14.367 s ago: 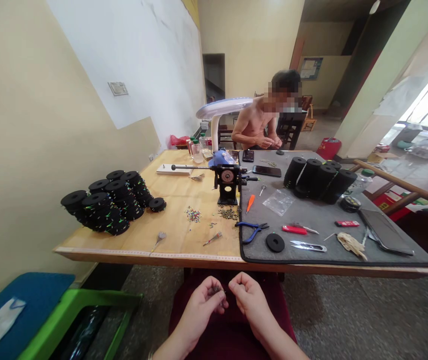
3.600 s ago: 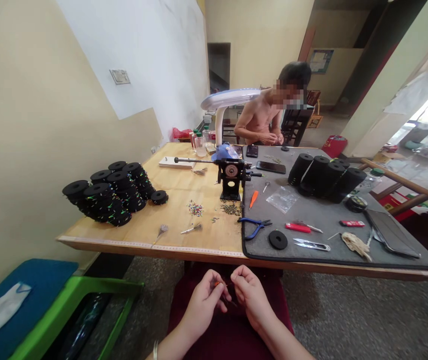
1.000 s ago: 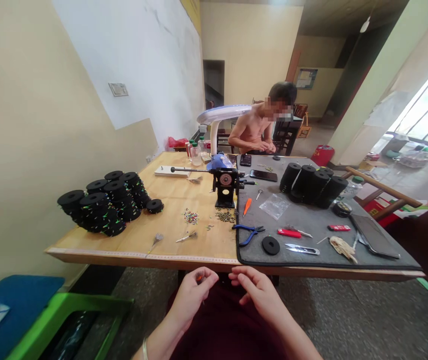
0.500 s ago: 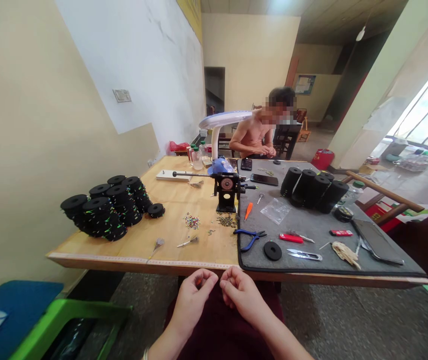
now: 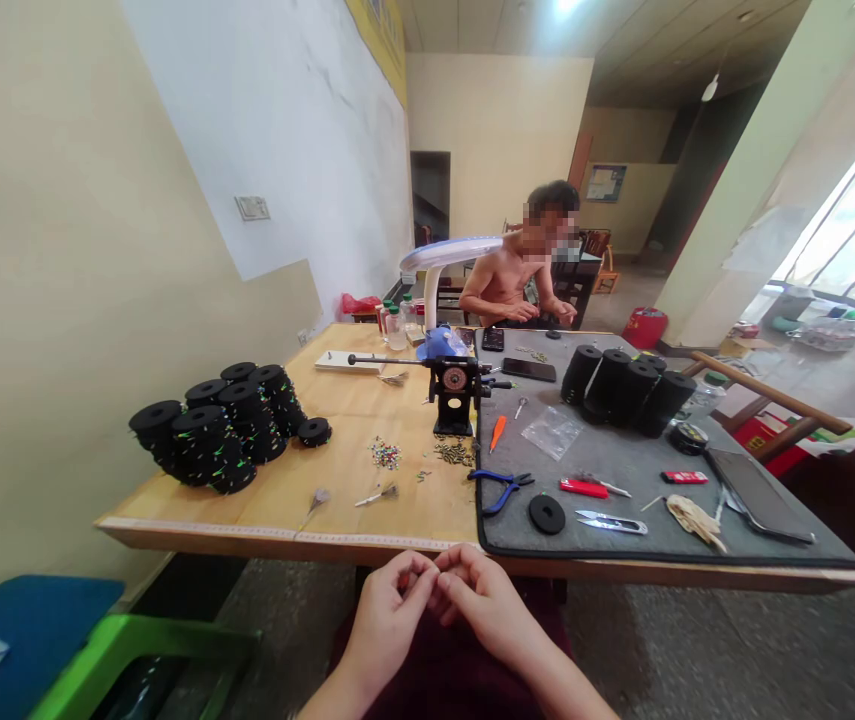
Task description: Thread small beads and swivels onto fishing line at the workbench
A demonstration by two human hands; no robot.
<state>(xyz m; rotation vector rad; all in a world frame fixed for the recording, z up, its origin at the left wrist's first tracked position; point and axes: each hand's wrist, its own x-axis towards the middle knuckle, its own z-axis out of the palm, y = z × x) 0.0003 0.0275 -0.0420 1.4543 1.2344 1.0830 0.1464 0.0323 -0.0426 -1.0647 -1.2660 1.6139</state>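
Apart a second ago, the hands now meet in front of the bench [image 5: 269, 498]: the left hand [image 5: 388, 612] curls around a small orange piece [image 5: 404, 581]; the right hand [image 5: 490, 606] pinches closed, contents hidden.

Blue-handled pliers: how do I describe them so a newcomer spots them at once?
Start at the wooden table and its grey mat. Toward the mat's near left corner, the pliers lie just left of a flat black ring. Their two blue handles set them apart from the silver snips right of the ring.
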